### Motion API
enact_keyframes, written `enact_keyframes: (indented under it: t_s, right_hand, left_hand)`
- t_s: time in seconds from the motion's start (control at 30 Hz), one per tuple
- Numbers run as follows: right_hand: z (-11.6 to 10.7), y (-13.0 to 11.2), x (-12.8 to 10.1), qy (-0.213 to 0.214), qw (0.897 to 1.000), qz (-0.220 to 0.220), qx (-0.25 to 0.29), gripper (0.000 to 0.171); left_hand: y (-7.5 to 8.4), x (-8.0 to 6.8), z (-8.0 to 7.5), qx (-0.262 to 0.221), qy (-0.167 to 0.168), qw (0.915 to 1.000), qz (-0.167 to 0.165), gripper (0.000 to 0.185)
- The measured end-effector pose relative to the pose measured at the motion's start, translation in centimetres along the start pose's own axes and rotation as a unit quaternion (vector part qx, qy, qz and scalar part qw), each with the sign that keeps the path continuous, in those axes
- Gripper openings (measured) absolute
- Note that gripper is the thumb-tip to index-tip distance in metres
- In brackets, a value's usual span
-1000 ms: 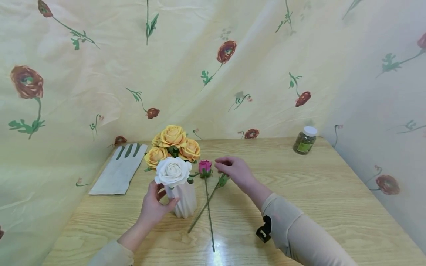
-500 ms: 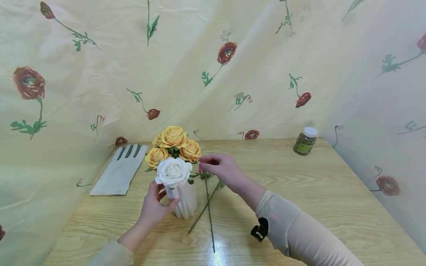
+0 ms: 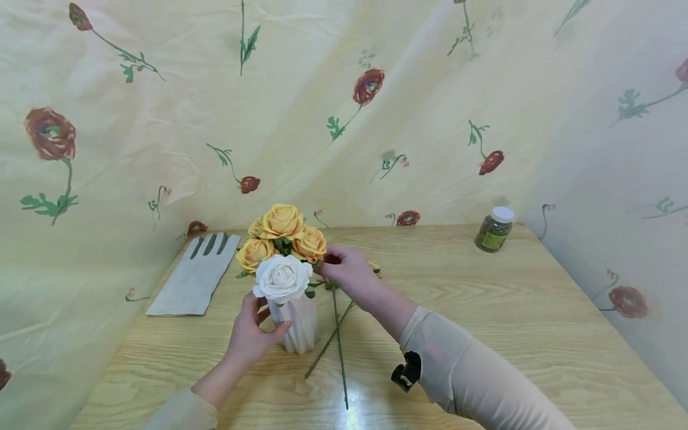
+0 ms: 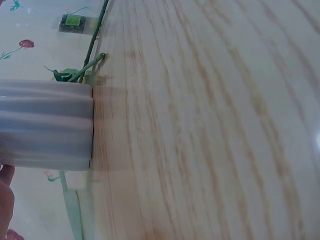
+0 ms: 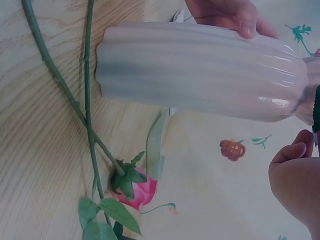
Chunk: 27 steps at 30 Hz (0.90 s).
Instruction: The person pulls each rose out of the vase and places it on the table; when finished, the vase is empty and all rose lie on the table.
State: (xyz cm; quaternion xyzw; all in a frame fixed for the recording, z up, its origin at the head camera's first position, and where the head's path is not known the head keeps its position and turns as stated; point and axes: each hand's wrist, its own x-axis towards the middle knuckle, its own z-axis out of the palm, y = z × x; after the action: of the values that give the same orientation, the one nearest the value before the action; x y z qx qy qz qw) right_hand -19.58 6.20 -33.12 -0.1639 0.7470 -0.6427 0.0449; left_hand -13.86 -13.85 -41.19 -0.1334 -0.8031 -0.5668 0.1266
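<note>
Left hand (image 3: 248, 337) wrapping ribbed white vase (image 3: 294, 325), fingers curled round it, steadying on bench (image 3: 484, 310) | right hand (image 3: 349, 273) over pink rosebud (image 5: 140, 192) beside vase, fingers curled, pinch unclear | two stems (image 3: 337, 340) lying loose alongside

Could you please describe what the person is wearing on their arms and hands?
Both hands are bare: the left hand and right hand wear no gloves. Long beige sleeves cover both forearms, and a small black clip-like device sits at the right cuff.
</note>
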Motion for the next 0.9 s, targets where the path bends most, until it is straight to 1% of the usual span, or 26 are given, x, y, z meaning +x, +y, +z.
enact_keyframes:
  t_s: [0.13, 0.27, 0.43, 0.5, 0.63, 0.73, 0.83, 0.9]
  right_hand:
    - [0.5, -0.2, 0.1, 0.008, 1.000, 0.001, 0.011, 0.021]
    - [0.9, -0.3, 0.1, 0.012, 1.000, 0.001, 0.016, 0.024]
    - [1.1, -0.4, 0.1, 0.035, 0.999, 0.027, 0.014, 0.025]
    - [1.2, -0.5, 0.2, 0.041, 0.998, 0.031, 0.027, 0.027]
    - [1.4, -0.8, 0.2, 0.045, 0.997, 0.015, 0.062, 0.031]
    - [1.5, -1.0, 0.1, 0.048, 0.995, 0.005, 0.087, 0.029]
    - [1.6, -1.3, 0.0, 0.055, 0.993, 0.008, 0.108, 0.024]
    - [1.6, -1.5, 0.0, 0.055, 0.991, 0.007, 0.119, 0.025]
  left_hand:
    - [-0.9, 0.1, 0.0, -0.002, 0.001, 0.9999, 0.012, 0.073]
    - [-1.6, 0.1, 0.2, -0.008, 0.002, 0.9998, 0.017, 0.073]
    - [-1.8, 0.0, 0.2, -0.011, 0.002, 0.9999, 0.013, 0.073]
    - [-1.7, 0.0, 0.2, -0.010, 0.001, 0.9998, 0.014, 0.074]
    - [-1.8, 0.2, 0.2, -0.009, 0.002, 0.9999, 0.011, 0.075]
    - [-1.8, 0.2, 0.1, -0.008, 0.002, 0.9999, 0.012, 0.075]
    - [-1.7, 0.1, 0.1, -0.010, 0.004, 0.9997, 0.024, 0.074]
    - [-1.7, 0.1, 0.1, -0.009, 0.005, 0.9996, 0.027, 0.074]
